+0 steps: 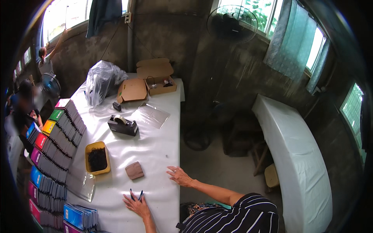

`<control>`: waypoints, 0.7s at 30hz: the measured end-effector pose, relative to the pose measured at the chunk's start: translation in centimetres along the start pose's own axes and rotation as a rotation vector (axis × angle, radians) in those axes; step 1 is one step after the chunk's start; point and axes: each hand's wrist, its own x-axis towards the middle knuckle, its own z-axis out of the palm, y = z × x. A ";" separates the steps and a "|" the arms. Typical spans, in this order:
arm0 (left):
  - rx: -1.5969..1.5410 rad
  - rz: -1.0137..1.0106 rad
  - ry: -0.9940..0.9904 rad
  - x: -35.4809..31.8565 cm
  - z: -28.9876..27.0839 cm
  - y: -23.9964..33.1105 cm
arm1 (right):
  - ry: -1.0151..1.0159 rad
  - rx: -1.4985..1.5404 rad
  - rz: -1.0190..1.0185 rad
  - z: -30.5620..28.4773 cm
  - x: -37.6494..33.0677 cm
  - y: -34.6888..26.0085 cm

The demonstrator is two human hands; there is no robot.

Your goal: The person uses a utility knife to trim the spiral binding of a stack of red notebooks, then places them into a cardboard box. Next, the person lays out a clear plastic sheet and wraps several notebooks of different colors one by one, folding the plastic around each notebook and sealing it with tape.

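My left hand (138, 206) rests low over the white-covered table, its fingers around a dark blue two-pronged tool (136, 196). The prongs form a V and point away from me; the rest is hidden under the hand, so its exact kind is unclear. At the table's right edge lies my right hand (180, 177), fingers stretched out, holding nothing. Between and beyond the hands sits a reddish-brown block (134, 170). Left of it stands a yellow tub (90, 169) with a tangle of black bits inside.
Stacks of spiral-bound notebooks (48, 184) line the left side. A tape dispenser (123, 126), clear plastic sleeves (152, 115), an open cardboard box (162, 89) and a plastic bag (101, 79) lie farther back. People are at far left; another covered table (297, 155) stands right.
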 end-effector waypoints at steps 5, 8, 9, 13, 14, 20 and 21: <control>-0.152 0.078 0.231 -0.2 1.0 -0.5 | 0.245 -0.059 0.175 -7.1 2.1 7.7; -0.152 0.152 0.295 -0.7 0.1 -0.7 | 0.515 -0.004 0.279 -11.0 3.1 16.2; -0.141 0.212 0.376 -0.9 0.1 -2.1 | 0.549 0.028 0.323 -12.5 3.9 18.6; 0.077 0.117 0.288 0.0 1.9 -3.5 | 0.659 0.097 0.356 -19.4 6.1 30.0; 0.141 0.003 0.240 -0.7 0.9 -3.2 | 0.662 0.126 0.376 -20.3 5.8 32.7; 0.215 -0.150 0.600 0.3 1.9 3.3 | 0.719 0.222 0.471 -29.9 7.6 46.7; 0.213 -0.138 0.595 0.8 1.5 5.3 | 0.717 0.320 0.565 -31.5 8.0 48.3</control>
